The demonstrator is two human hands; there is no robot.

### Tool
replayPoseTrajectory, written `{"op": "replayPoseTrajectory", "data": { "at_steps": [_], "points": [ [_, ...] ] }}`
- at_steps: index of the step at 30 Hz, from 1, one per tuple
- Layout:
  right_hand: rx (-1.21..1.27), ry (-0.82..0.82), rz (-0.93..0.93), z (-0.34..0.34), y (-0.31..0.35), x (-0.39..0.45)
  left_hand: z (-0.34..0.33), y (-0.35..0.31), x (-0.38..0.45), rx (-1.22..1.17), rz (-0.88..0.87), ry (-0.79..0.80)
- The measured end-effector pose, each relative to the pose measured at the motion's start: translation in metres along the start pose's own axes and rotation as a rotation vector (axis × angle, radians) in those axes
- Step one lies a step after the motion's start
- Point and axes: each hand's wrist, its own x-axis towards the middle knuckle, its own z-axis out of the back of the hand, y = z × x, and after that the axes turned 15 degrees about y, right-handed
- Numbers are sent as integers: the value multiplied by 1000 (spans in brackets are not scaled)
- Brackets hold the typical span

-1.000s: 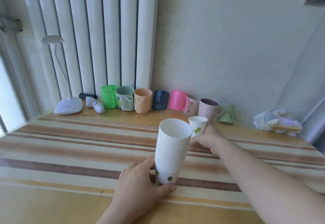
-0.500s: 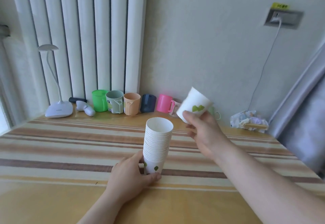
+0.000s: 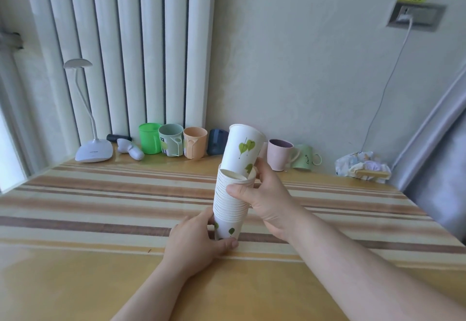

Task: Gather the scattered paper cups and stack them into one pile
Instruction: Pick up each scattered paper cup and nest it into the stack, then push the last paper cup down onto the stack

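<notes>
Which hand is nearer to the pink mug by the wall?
The right hand. It holds the paper cup just in front of the pink mug; the left hand grips the stack's base, nearer the person.

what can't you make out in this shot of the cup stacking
Head view only:
- Pink mug in the back row: hidden behind the paper cup that the right hand holds.
- How deep that cup sits in the stack: its base is inside the top rim.
- Left hand fingers: behind the stack's bottom.
- Label above the wall socket: too small to read.
- Bundle by the curtain: contents unclear.
</notes>
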Motion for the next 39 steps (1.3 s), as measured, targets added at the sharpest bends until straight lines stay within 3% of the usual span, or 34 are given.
{"op": "replayPoseTrajectory", "data": {
  "at_steps": [5,8,11,16,20,24,31,39],
  "points": [
    [102,78,28,7,15,7,0,1,0,-6,-4,-3],
    [176,3,6,8,35,22,-1,1,0,11,3,-4],
    [-3,-84,36,7,37,34,-1,1,1,15,11,-4],
    [-35,44,22,20,4,4,-1,0,-1,58,8,3],
    [-323,101,-164,9,-61,-32,-1,-1,0,112,8,5],
    [-411,-104,-268,-13,-84,-37,-1,-3,-2,79,-32,47],
    [-500,-296,-358,37,-83,-17,-5,-15,-10,322,-81,176],
    [-494,-322,-363,50,-100,-5,-8,-11,-7,352,-86,148]
  ]
}}
